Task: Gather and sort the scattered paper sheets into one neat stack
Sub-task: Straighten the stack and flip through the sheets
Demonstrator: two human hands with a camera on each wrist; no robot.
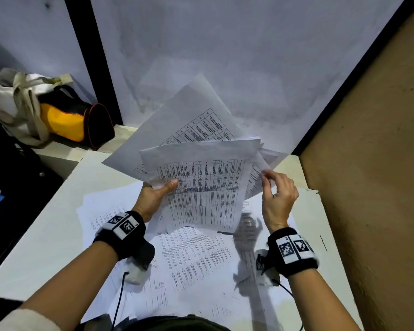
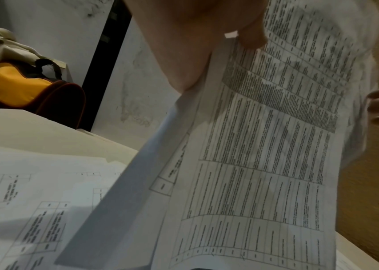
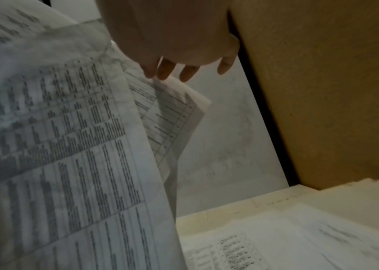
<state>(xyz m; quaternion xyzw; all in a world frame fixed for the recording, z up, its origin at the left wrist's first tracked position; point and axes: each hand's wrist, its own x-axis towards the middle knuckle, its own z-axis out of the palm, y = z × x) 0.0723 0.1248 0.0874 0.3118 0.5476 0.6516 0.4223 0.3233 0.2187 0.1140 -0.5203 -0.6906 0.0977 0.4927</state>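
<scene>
White paper sheets point(image 1: 202, 187), printed with dense grey tables of fine text, are held up above the desk point(image 1: 46, 235) as a loose, fanned bundle, their corners splayed at different angles and the front page slightly crumpled. The bundle is gripped at its left edge by the left hand point(image 1: 153, 197), the thumb being pressed across the face of the front sheet while the other fingers are hidden behind the paper; in the left wrist view the thumb point(image 2: 250, 36) is seen lying on the printed margin. At the right edge, the right hand point(image 1: 279, 199) is raised beside the bundle with its fingers point(image 3: 167, 70) loosely curved, the tips being set against the edge of a rear sheet; whether that sheet is actually pinched or only touched cannot be told with certainty, as the wrist view is blurred. Beneath the raised bundle, more printed sheets point(image 1: 196, 259) are spread flat and overlapping over the pale, smooth desk, some askew. Both wrists are wrapped in black bands carrying square black-and-white markers. Behind the desk a matt, greyish-white wall point(image 1: 249, 56) is seen, crossed by a black vertical strip, and to the right a rough brown board point(image 1: 368, 163) is stood upright along the desk edge. On a lower ledge to the left, a yellow and black bag point(image 1: 74, 120) is rested beside a cream cloth tote point(image 1: 12, 101).
</scene>
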